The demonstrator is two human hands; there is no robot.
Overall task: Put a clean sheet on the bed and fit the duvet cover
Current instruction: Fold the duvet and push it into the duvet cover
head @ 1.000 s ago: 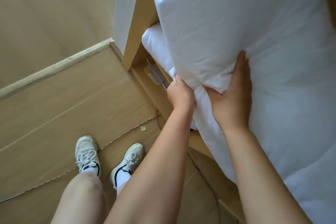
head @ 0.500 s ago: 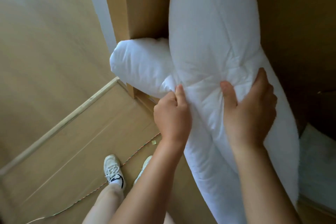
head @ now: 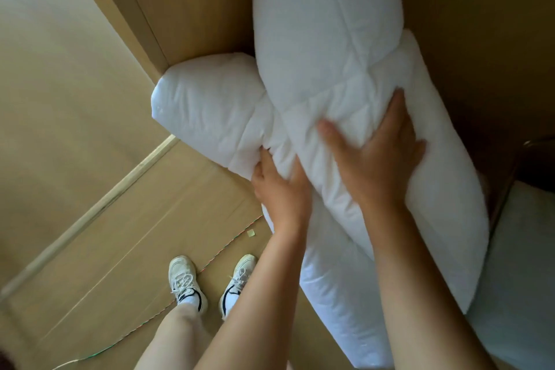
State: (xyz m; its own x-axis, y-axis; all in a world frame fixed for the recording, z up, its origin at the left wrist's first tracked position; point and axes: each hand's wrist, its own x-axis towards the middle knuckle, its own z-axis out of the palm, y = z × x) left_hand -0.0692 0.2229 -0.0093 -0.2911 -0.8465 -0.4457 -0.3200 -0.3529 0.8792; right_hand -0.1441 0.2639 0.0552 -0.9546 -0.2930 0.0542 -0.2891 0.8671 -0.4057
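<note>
the left hand grips a bunched fold of the white duvet while the right hand lies splayed against its bulk, likely steadying the floppy folded bundle held up beside the bed.

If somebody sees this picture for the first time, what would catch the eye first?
A bulky white quilted duvet fills the middle and top, bunched before wooden panels. The left hand grips its folds while the right hand lies spread on it; below, two white sneakers stand on the wooden floor beside a striped cord.
</note>
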